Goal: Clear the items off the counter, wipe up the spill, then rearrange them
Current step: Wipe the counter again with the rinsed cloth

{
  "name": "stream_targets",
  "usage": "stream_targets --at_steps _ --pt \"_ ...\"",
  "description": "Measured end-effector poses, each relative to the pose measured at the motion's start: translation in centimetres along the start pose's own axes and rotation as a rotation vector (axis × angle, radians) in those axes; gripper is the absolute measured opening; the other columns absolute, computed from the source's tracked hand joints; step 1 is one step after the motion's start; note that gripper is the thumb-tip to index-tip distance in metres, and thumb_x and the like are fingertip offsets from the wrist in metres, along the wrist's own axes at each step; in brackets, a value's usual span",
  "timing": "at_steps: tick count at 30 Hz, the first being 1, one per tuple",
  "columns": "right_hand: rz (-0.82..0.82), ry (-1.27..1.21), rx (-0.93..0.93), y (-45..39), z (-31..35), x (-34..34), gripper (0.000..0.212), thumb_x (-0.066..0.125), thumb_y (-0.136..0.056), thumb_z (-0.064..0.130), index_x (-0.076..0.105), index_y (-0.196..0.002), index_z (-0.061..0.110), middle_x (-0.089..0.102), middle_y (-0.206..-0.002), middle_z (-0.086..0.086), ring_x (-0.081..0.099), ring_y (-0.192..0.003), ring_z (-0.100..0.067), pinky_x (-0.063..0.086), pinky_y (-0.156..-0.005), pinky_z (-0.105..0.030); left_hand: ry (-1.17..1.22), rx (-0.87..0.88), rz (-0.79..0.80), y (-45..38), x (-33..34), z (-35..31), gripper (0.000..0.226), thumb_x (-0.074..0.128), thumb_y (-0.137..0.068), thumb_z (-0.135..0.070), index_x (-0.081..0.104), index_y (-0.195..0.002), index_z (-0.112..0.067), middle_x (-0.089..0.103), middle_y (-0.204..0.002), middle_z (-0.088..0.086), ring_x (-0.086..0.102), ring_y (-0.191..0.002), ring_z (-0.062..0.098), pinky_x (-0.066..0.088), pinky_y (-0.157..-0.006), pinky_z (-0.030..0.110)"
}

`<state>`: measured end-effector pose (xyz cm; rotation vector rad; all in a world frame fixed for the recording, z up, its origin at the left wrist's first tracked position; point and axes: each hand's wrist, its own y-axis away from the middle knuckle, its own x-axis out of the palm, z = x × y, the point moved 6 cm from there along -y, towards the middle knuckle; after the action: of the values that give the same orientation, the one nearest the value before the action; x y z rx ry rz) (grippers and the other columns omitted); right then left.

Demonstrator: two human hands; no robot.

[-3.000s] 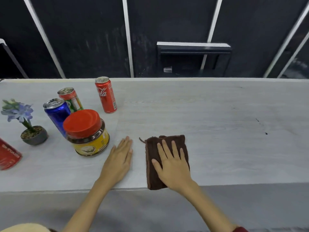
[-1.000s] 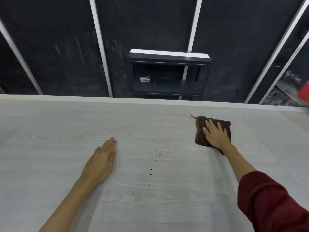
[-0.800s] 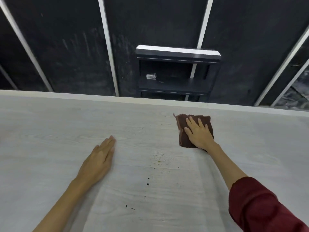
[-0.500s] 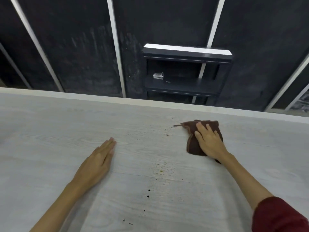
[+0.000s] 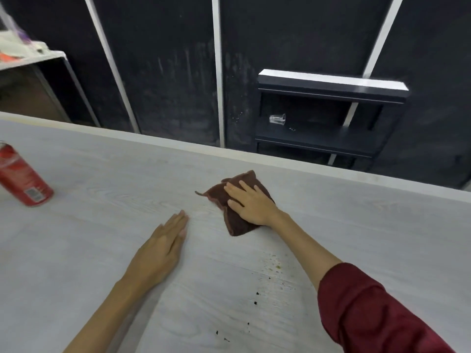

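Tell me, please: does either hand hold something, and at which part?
The right hand presses flat on the middle of the brown cloth, not gripping it. The left hand lies flat on the counter, holding nothing.

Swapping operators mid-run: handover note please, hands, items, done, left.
Left hand: flat on the counter, open, holding nothing.
Right hand: pressed flat on the brown cloth, mid-counter.
Red can stands at the far left; no other items in view.
Done: wiping zone is free of items.
Left: dark specks and a yellowish stain nearer the front edge; then rearrange the items.
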<state>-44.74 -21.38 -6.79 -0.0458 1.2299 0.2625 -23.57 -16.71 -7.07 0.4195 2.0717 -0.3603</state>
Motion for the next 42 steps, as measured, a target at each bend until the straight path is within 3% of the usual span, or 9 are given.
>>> stream_targets --at_steps 6,8,15,20,24,28,32,36,42 --pt "0.008 0.049 -0.122 6.9 3.5 2.2 0.058 0.016 -0.093 0.055 0.009 -0.147 0.035 0.005 -0.156 0.019 -0.003 -0.145 -0.009 -0.004 -0.116 -0.032 -0.035 -0.021 -0.010 3.0 -1.5 2.1 0.047 0.023 -0.098 -0.029 0.018 -0.145 -0.026 0.008 -0.148 -0.019 0.005 -0.140 -0.004 -0.001 -0.111 0.015" --pt "-0.023 0.048 -0.032 8.2 2.6 2.0 0.069 0.007 -0.084 0.063 0.008 -0.147 0.035 0.005 -0.156 0.020 -0.003 -0.145 -0.007 -0.003 -0.116 -0.030 -0.047 -0.013 0.001 3.6 -1.8 2.5 0.047 0.023 -0.099 -0.028 0.016 -0.145 -0.025 0.007 -0.148 -0.019 0.003 -0.139 -0.004 -0.002 -0.111 0.015" --pt "-0.053 0.036 0.279 0.0 2.1 0.7 0.055 0.020 -0.099 0.042 0.009 -0.149 0.022 0.003 -0.159 0.003 0.001 -0.146 -0.026 0.003 -0.117 -0.048 -0.039 -0.022 0.023 5.3 -4.1 5.2 0.047 0.019 -0.099 -0.031 0.009 -0.145 -0.026 0.001 -0.146 -0.022 -0.002 -0.135 -0.008 -0.005 -0.109 0.013" --pt "0.020 0.090 0.152 -5.0 9.9 3.5 0.052 0.019 -0.098 0.047 0.008 -0.148 0.035 0.001 -0.159 0.006 -0.002 -0.146 -0.027 0.000 -0.117 -0.050 -0.091 -0.025 0.041 6.5 -7.0 10.1 0.048 0.019 -0.099 -0.031 0.009 -0.146 -0.026 -0.001 -0.146 -0.022 -0.002 -0.138 -0.006 -0.005 -0.110 0.016" --pt "0.011 0.081 0.022 -2.2 16.0 6.0 0.053 0.020 -0.095 0.053 0.010 -0.145 0.042 0.003 -0.158 0.014 -0.003 -0.146 -0.020 0.000 -0.117 -0.045 -0.099 0.004 0.066 7.1 -7.6 12.1 0.049 0.019 -0.099 -0.032 0.004 -0.146 -0.028 -0.005 -0.147 -0.021 -0.006 -0.138 -0.005 -0.007 -0.111 0.018" --pt "-0.031 0.094 0.007 4.8 17.3 6.6 0.073 0.001 -0.075 0.071 0.007 -0.143 0.046 -0.002 -0.154 0.022 -0.009 -0.143 -0.006 -0.006 -0.115 -0.033 -0.078 0.046 0.059 7.0 -7.4 12.4 0.050 0.016 -0.099 -0.034 0.005 -0.146 -0.027 -0.005 -0.151 -0.018 -0.008 -0.137 -0.006 -0.007 -0.113 0.020" --pt "-0.091 0.078 0.222 6.6 13.6 5.4 0.084 -0.012 -0.067 0.077 0.005 -0.143 0.046 -0.002 -0.152 0.023 -0.004 -0.146 -0.011 0.001 -0.117 -0.036 -0.038 0.085 0.095 7.4 -7.5 12.6 0.050 0.018 -0.099 -0.032 0.005 -0.147 -0.024 -0.002 -0.154 -0.014 -0.007 -0.139 -0.004 -0.007 -0.114 0.021" --pt "-0.076 0.060 0.371 1.4 13.1 5.2 0.057 0.017 -0.095 0.055 0.009 -0.147 0.035 0.001 -0.158 0.008 -0.002 -0.146 -0.024 0.003 -0.117 -0.047 -0.020 0.106 0.122 8.3 -8.2 13.0 0.050 0.015 -0.098 -0.034 0.006 -0.147 -0.025 -0.004 -0.151 -0.018 -0.005 -0.140 -0.004 -0.006 -0.114 0.020" --pt "0.036 0.022 0.204 -6.9 20.9 7.1 0.051 0.020 -0.098 0.047 0.008 -0.147 0.037 0.000 -0.158 0.009 -0.006 -0.146 -0.024 -0.003 -0.117 -0.049 0.021 0.003 0.018 11.4 -11.8 17.7 0.049 0.020 -0.099 -0.033 0.009 -0.146 -0.026 -0.002 -0.149 -0.021 -0.006 -0.136 -0.009 -0.004 -0.112 0.017"
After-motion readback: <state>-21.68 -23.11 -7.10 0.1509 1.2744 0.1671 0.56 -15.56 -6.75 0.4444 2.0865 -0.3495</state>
